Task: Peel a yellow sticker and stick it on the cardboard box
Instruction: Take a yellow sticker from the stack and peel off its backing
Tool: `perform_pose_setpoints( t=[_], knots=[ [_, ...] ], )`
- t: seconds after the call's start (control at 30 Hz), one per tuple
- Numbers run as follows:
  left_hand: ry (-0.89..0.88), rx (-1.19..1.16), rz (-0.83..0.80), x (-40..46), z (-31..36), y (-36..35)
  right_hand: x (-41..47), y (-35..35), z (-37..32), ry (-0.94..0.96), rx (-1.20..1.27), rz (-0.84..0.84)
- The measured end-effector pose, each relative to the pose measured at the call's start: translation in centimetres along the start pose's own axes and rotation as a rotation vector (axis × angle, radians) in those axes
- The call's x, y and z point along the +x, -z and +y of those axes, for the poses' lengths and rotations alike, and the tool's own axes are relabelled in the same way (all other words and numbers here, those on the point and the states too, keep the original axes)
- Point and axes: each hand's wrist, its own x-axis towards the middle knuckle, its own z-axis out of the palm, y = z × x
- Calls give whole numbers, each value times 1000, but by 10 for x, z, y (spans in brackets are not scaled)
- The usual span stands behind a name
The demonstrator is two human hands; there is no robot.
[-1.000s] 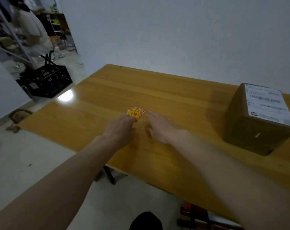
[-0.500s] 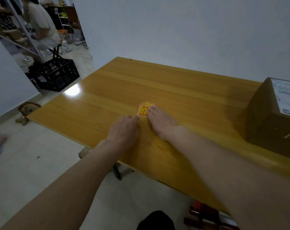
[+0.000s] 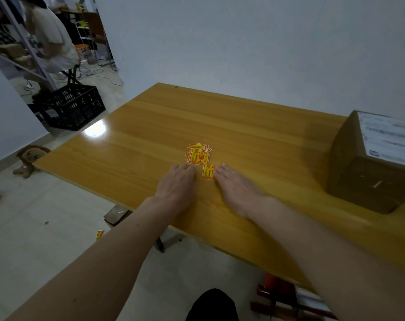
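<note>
A small stack of yellow stickers point(image 3: 198, 153) with red print lies on the wooden table point(image 3: 254, 126). One single yellow sticker point(image 3: 208, 171) lies apart from the stack, just in front of it. My right hand point(image 3: 236, 186) rests flat on the table with its fingertips on that sticker's right edge. My left hand point(image 3: 177, 184) lies flat just left of it, fingertips below the stack, holding nothing. The cardboard box point(image 3: 368, 167) with a white shipping label on top stands at the table's right side.
A black plastic crate point(image 3: 74, 107) stands on the floor beyond the table's left end. A person sits at a shelf in the far left room. A stuffed toy point(image 3: 31, 158) lies on the floor by the table's corner.
My right hand has slid one sticker off the stack toward me. My left hand has drawn back slightly from the stack. The camera has turned left, so the box sits at the frame's edge.
</note>
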Motion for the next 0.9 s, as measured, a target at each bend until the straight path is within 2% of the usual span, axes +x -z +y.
perform_pose_setpoints(
  t=[0.13,0.2,0.33,0.53,0.77,0.9],
  knots=[
    [-35,-51,6,-13,14,-2,-35,0,2,17,4,26],
    [-66,-92,-33,-47,32,-7,-85,1,-6,13,5,-6],
    [-92,-89,-39,-80,39,-15,-131,-8,-21,47,-7,-1],
    [-148,-102,-28,-70,42,-14,-135,-16,-18,51,79,146],
    [-172,-144,-5,-90,47,-18,-165,-23,-25,78,29,220],
    [-179,-190,-13,-111,54,-22,-176,-26,-31,71,39,382]
  ],
)
